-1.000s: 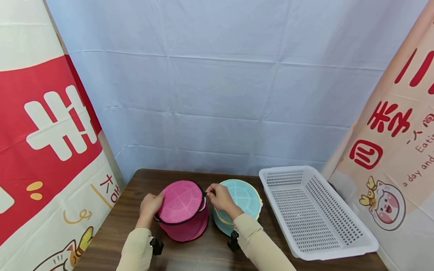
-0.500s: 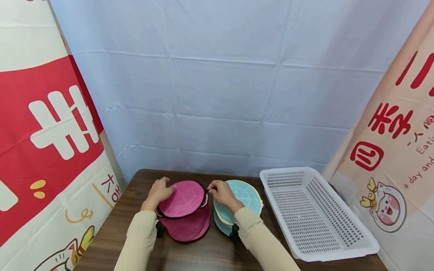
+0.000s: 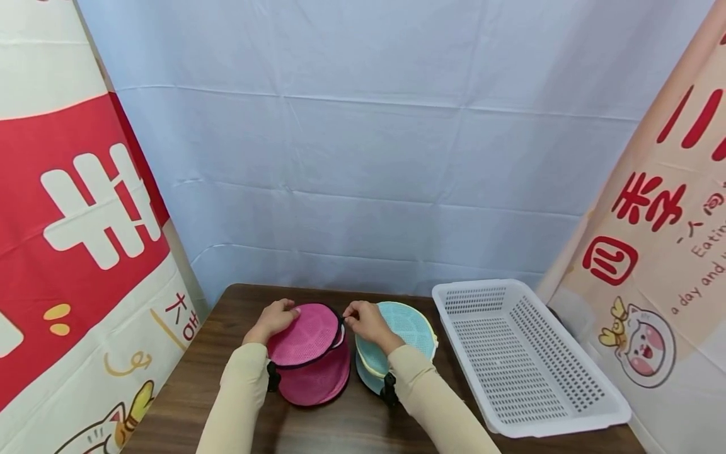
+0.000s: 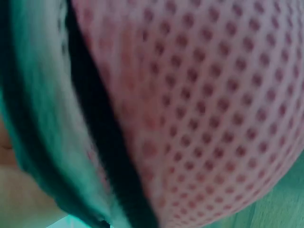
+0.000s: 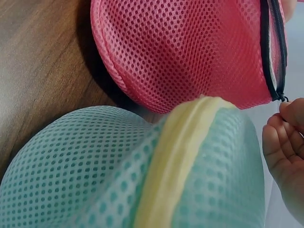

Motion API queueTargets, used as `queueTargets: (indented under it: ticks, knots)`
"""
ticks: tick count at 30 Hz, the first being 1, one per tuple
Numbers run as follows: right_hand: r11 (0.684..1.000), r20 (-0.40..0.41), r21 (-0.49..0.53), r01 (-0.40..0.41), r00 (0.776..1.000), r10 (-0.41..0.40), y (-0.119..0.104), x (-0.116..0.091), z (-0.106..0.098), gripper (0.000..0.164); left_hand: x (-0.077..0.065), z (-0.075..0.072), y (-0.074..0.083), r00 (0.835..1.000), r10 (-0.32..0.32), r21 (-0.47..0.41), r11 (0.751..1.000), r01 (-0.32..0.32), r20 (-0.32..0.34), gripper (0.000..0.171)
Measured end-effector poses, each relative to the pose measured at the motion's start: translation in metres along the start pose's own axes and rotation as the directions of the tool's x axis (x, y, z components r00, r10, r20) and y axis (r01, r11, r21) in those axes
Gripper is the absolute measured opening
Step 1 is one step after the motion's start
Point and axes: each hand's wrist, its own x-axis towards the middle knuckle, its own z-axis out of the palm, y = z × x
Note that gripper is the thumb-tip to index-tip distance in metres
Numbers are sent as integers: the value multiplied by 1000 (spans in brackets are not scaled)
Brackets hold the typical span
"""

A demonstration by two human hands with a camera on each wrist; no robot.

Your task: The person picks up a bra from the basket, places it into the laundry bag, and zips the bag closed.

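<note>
A pink mesh laundry bag (image 3: 306, 334) with a black zipper stands on the table, its round top facing up. My left hand (image 3: 275, 320) holds its left edge, the thumb lying over the mesh top. At the bag's right side my right hand (image 3: 367, 326) pinches the small zipper pull (image 5: 284, 99). The zipper is partly open there, with a pale gap between its black bands. Pink mesh and the black zipper band (image 4: 102, 118) fill most of the left wrist view. Right beside it stands a light blue mesh laundry bag (image 3: 408, 328) with a yellow zipper, partly behind my right forearm.
A white plastic basket (image 3: 465, 353) with slotted walls stands at the right of the brown wooden table (image 3: 193, 384). A pale blue cloth (image 3: 363, 157) hangs behind the table, with printed curtains (image 3: 187, 315) on both sides.
My left hand has moved from the pink bag's near left side up to its far left edge. My right hand stays at the zipper on the right side.
</note>
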Motion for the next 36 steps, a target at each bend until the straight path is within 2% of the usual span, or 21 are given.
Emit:
queueTargets:
  ticks: [3,10,17,25,36]
  knots:
    - [1000,9,14,-9,1000,9,0,-1,0,6,-1,-1,2,1000,6,0,1000,-6,-11,37]
    - [1000,-6,-6,-5,1000,5,1,-5,1,7,-7,-3,2,1000,8,-37,999,-7,18,31]
    - [1000,2,-20,4,1000,-4,-3,-9,2,7,-11,-5,-3,999,-26,-75,997,23,-33,17]
    - [997,5,-72,-9,1000,10,-3,-10,5,12,-11,-3,0,997,-40,-105,994,33,-71,15]
    - [999,-12,-43,-30,999,30,-2,-9,4,8,-12,-3,3,994,-71,-135,989,60,-83,14]
